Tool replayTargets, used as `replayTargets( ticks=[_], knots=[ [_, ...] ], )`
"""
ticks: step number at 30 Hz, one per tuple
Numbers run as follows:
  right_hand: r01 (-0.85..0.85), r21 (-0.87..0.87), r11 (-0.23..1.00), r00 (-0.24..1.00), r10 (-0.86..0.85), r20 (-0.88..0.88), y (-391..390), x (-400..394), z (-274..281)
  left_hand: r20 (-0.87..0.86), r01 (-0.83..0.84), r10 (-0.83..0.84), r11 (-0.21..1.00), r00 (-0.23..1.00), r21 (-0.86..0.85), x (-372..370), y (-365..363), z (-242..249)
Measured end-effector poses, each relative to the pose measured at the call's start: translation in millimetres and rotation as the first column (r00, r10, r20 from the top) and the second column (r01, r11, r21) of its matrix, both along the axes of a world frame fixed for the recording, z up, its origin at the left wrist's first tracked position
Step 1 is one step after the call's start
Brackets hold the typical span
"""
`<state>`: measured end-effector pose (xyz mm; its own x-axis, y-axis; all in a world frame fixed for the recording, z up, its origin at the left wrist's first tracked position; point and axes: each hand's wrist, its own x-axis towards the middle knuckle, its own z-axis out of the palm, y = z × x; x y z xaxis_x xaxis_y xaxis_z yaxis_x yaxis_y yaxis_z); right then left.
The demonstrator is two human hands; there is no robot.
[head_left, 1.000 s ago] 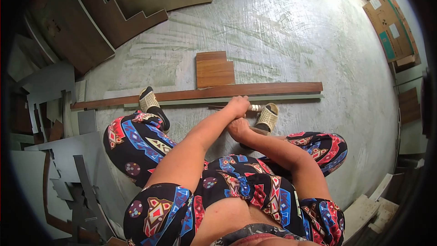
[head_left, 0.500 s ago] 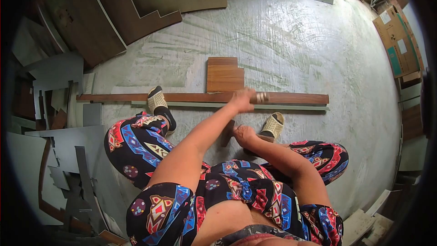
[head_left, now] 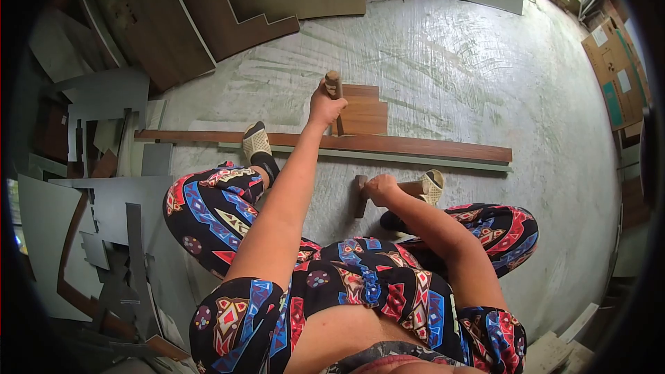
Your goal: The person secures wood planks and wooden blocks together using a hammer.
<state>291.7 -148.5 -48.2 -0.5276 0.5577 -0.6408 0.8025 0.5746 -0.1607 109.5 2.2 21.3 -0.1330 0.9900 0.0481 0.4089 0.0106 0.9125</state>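
My left hand (head_left: 325,105) is closed round the handle of a chisel-like tool (head_left: 333,83), whose thin shaft points down toward a long brown wooden strip (head_left: 415,146). Behind the strip, next to this hand, small brown wood pieces (head_left: 367,116) lie on the floor. Nearer my body, my right hand (head_left: 381,190) grips the handle of a hammer (head_left: 361,196). The hammer's head is left of the hand and its handle extends right, past a sandal. Under the brown strip, a pale green strip (head_left: 443,163) shows along its near side.
Brown and grey boards (head_left: 156,21) stand along the back left. Cut panels and offcuts (head_left: 104,208) crowd the left side. My sandalled feet flank the hands, the left one (head_left: 256,140) against the strip. A cardboard box (head_left: 616,73) stands at the right.
My left hand has moved left and farther from my body, and its tool now stands more upright beside the wood pieces. My right hand and the hammer have shifted slightly. The view has shifted a little.
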Motion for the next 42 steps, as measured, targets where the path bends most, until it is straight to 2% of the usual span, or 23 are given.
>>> replayTargets(
  ticks=[4, 7, 10, 13, 16, 22, 31, 37, 42],
  knots=[
    [-0.006, -0.027, 1.000, 1.000, 0.006, 0.011, 1, 0, -4, 0.063, 0.027, -0.029, 0.999, 0.998, 0.031, -10, -6, -6],
    [-0.006, -0.030, 1.000, 1.000, 0.007, 0.022, 1, 0, -1, 0.202, 0.128, -0.110, 0.989, 0.973, -0.080, -16, -8, -20],
    [-0.008, -0.022, 1.000, 1.000, 0.008, 0.007, 1, 3, -1, 0.209, 0.153, -0.134, 0.985, 0.969, -0.080, -16, -12, -25],
    [-0.017, -0.022, 1.000, 1.000, 0.017, 0.011, 1, 4, -1, 0.304, 0.199, -0.166, 0.976, 0.938, -0.082, -15, -13, -22],
    [0.000, -0.014, 1.000, 1.000, 0.000, 0.008, 1, 5, -2, 0.320, 0.264, -0.237, 0.964, 0.917, -0.041, -15, -12, -20],
    [-0.001, -0.019, 1.000, 1.000, 0.002, 0.021, 2, 4, 11, 0.335, 0.284, -0.238, 0.954, 0.912, -0.094, -15, -15, -14],
    [-0.016, 0.013, 1.000, 1.000, 0.016, 0.016, 2, 6, -4, 0.369, 0.296, -0.243, 0.950, 0.897, -0.094, -15, -17, -17],
    [0.000, 0.003, 1.000, 1.000, 0.000, -0.002, 3, 7, 6, 0.329, 0.359, -0.323, 0.932, 0.887, -0.056, -19, -15, -22],
    [0.046, 0.012, 0.999, 0.994, -0.044, -0.102, -2, 18, 7, 0.250, 0.378, -0.345, 0.921, 0.905, -0.098, -22, -17, -17]
  ],
)
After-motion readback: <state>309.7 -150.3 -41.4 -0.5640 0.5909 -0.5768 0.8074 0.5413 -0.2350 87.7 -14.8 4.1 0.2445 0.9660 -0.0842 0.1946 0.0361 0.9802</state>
